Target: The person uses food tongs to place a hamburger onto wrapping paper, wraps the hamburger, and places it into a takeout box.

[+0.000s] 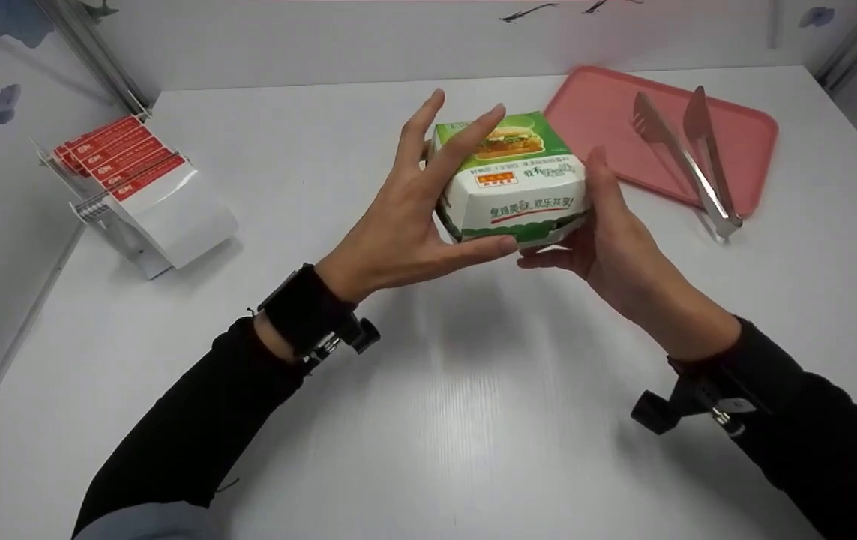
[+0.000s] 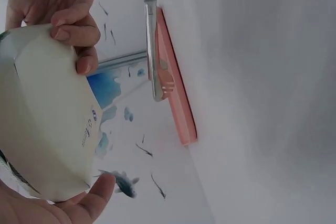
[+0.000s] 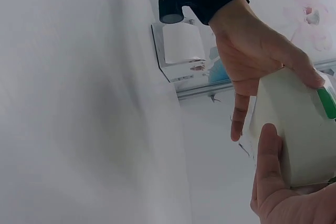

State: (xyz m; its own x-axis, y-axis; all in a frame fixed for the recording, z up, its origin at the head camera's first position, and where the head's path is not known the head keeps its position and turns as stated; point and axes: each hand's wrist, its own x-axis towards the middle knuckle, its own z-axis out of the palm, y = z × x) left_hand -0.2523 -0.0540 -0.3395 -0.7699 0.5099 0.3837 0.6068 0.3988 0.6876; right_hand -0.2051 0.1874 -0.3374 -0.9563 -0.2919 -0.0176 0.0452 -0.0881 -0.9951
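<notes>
Both hands hold a closed burger box (image 1: 522, 191), green and white with a burger picture on its lid, raised above the table. My left hand (image 1: 406, 214) grips its left side, thumb along the lower front edge and fingers reaching over the lid. On the other side, my right hand (image 1: 615, 240) holds the box with its thumb up against the side and fingers curled under the lower corner. The left wrist view shows the plain pale underside of the box (image 2: 52, 108), tilted. That same underside (image 3: 294, 135) appears in the right wrist view, between both hands.
A pink tray (image 1: 593, 97) lies at the back right. Metal tongs (image 1: 705, 169) rest across it, their joined end past its front edge. At the left stands a wire rack (image 1: 91, 210) with several red-and-white paper sleeves (image 1: 166, 202). Walls border the table behind and left.
</notes>
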